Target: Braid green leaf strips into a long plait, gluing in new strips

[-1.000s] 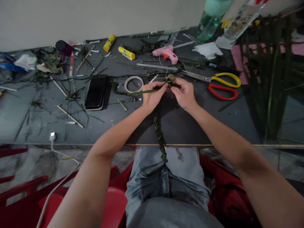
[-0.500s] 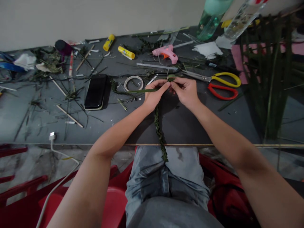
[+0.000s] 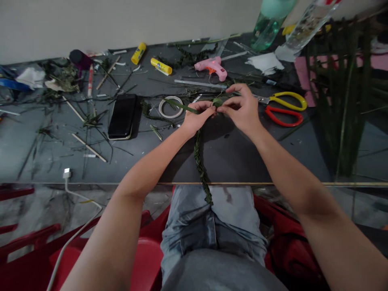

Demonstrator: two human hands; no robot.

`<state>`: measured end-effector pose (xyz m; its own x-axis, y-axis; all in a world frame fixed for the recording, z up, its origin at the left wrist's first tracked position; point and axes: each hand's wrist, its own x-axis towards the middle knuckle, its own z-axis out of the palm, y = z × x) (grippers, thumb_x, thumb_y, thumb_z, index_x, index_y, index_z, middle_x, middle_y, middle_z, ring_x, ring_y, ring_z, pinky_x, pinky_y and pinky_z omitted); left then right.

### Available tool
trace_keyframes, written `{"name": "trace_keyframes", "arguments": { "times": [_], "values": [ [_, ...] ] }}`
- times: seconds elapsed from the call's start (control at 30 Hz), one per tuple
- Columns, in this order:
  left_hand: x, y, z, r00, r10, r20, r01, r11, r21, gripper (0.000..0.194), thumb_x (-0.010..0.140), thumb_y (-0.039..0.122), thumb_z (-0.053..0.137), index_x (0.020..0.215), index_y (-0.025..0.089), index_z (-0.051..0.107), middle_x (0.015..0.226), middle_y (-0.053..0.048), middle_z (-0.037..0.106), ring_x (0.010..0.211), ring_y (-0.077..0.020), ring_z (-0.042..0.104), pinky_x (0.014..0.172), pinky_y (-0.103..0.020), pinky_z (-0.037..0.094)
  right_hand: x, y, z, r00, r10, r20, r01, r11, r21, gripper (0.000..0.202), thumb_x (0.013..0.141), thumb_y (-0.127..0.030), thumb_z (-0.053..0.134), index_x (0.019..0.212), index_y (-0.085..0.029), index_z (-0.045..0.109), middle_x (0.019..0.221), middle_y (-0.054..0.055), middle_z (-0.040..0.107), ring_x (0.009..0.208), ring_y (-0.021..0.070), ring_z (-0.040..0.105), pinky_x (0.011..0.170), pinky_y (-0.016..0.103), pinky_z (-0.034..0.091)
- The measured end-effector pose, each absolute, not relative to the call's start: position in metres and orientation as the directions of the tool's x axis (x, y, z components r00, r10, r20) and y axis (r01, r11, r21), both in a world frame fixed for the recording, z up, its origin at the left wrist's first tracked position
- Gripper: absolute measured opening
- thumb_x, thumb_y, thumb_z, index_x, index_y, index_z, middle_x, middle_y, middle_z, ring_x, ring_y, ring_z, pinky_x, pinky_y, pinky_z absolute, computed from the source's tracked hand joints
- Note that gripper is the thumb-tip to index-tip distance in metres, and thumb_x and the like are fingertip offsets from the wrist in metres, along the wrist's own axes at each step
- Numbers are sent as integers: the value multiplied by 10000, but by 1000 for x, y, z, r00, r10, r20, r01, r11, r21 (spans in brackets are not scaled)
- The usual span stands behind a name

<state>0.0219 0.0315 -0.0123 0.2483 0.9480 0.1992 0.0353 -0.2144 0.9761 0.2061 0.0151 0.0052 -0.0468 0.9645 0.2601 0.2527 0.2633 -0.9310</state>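
Observation:
A dark green braid of folded leaf strips (image 3: 200, 163) hangs from my left hand, over the table edge and down to my lap. My left hand (image 3: 195, 120) is closed on the braid's upper end, thumb and fingers pinching it. A loose flat leaf strip (image 3: 184, 106) sticks out to the left from that hand, passing above the tape roll (image 3: 163, 110). My right hand (image 3: 246, 111) meets the left fingertips, its thumb and a finger pinching the green leaf (image 3: 217, 102) at the top while another finger is raised. The exact grip between the fingertips is partly hidden.
Scissors (image 3: 287, 96) with yellow and red handles lie right of my right hand. A pink glue gun (image 3: 214, 68), a clear glue stick (image 3: 200, 84) and yellow glue tubes (image 3: 161, 66) lie behind. A phone (image 3: 122, 116) is at left, bottles (image 3: 269, 26) at back right, leaf scraps around.
My right hand has shifted slightly right and lifted a finger. The loose strip's far end has swung up across the tape roll. The hanging braid has moved a little left.

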Motion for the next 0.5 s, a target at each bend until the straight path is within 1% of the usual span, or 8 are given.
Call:
{"name": "trace_keyframes", "arguments": {
  "times": [0.03,0.1,0.17,0.2,0.23,0.3,0.4,0.5],
  "values": [
    [22,31,-11,253,947,197,57,-218,974,206,853,282,703,659,214,706,663,-7,705,639,-128,645,662,-280,558,211,17,7,-43,954,296,272,296,-916,611,658,-579,904,1124,-292,632,858,27,736,885,246,705,750,356,561],
    [21,30,-9,279,938,205,113,-244,963,199,830,266,686,640,207,685,646,-13,689,613,-128,620,630,-282,532,223,21,12,12,916,400,373,367,-852,541,790,-630,787,1192,-300,638,993,61,738,1016,271,690,810,384,561],
    [21,27,-5,339,916,216,179,-289,940,191,799,268,674,619,205,664,618,-8,658,580,-124,577,595,-283,492,234,25,18,38,867,497,541,400,-740,463,909,-628,656,1240,-305,647,1097,93,717,1163,304,639,906,430,549],
    [21,24,-3,380,900,212,213,-308,927,187,785,271,669,611,205,658,596,-2,636,559,-118,549,575,-280,468,238,26,20,12,852,523,616,405,-675,430,936,-609,625,1237,-304,660,1119,103,709,1210,318,611,957,454,535],
    [21,22,-1,423,885,196,242,-319,916,181,772,273,665,605,204,657,572,5,610,537,-110,517,553,-275,441,241,27,22,-41,849,527,669,415,-617,393,946,-585,621,1212,-301,679,1120,107,707,1232,327,594,1000,474,516],
    [22,17,3,499,854,146,283,-320,904,158,750,267,662,608,199,671,539,15,576,507,-97,469,519,-266,391,243,29,25,-160,850,502,702,456,-547,303,948,-535,639,1117,-296,717,1067,106,716,1210,324,593,1046,491,489],
    [23,13,6,545,832,99,292,-299,908,127,741,262,668,651,182,709,562,6,596,515,-96,476,521,-266,373,241,30,26,-276,848,452,682,504,-530,208,951,-481,652,972,-293,739,982,92,727,1143,308,613,1039,482,492],
    [23,15,6,529,844,92,285,-279,917,122,735,255,677,651,170,702,577,8,588,522,-93,466,535,-267,366,240,29,25,-294,858,421,678,497,-542,211,937,-468,661,866,-282,732,970,81,735,1111,321,638,1013,490,510]
  ]
}}
